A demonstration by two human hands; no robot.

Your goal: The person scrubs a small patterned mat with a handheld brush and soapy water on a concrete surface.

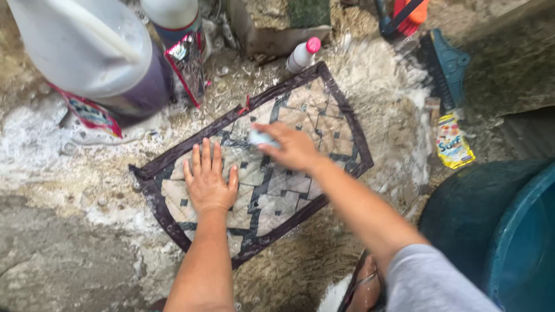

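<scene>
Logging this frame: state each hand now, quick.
Left hand: open, flat on the wet patterned mat.
Right hand: closed on a small pale bar, pressed to the mat.

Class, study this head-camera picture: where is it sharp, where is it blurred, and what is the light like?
Head view: the patterned mat and the left hand pressed flat on it are fairly sharp; the right hand, gripping a small pale block, is slightly motion-smeared; the large white jug at top left is soft and cropped; light is even daylight, with no hard shadows and mild sheen on the wet foam.
</scene>
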